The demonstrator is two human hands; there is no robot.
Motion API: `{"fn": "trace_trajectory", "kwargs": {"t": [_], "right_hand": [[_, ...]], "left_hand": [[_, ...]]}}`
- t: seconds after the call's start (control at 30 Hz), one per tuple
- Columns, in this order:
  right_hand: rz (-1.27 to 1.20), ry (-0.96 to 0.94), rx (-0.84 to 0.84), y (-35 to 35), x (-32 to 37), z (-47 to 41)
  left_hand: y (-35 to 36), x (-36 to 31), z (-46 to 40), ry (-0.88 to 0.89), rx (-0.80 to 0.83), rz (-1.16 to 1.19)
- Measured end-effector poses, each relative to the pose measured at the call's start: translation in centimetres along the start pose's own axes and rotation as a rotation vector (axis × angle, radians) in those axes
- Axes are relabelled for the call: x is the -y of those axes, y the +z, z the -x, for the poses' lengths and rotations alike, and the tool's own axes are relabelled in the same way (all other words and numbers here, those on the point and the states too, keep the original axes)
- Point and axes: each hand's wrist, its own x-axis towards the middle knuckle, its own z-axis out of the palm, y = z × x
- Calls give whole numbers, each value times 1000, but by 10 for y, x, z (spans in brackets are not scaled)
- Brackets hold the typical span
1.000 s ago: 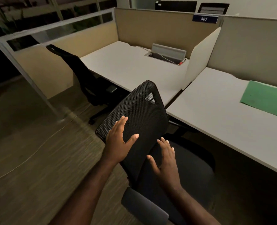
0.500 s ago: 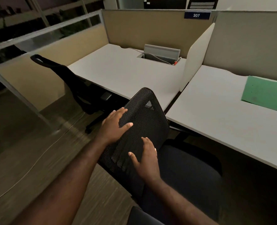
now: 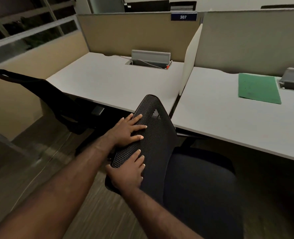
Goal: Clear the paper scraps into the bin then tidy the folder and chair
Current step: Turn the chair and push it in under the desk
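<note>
Both hands' straight fingers press the chair backrest (tilted, seat facing desk).

The chair is a black office chair with a perforated mesh back and a dark padded seat. It stands on the floor in front of the right-hand desk, its back tilted and its top edge near the desk's front corner. The folder is green, closed and lying flat toward the back of that desk.
</note>
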Motion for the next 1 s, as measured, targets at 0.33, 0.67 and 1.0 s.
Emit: {"fn": "trace_trajectory", "kwargs": {"t": [0.33,0.67,1.0], "right_hand": [[10,-48,86,-9,-37,46],[145,-124,318,-50,-112,102],[368,-331,534,-135,-175,140]], "left_hand": [[11,-7,35,15,-47,328],[34,-30,92,56,-184,326],[59,-125,166,-114,-330,191]]}}
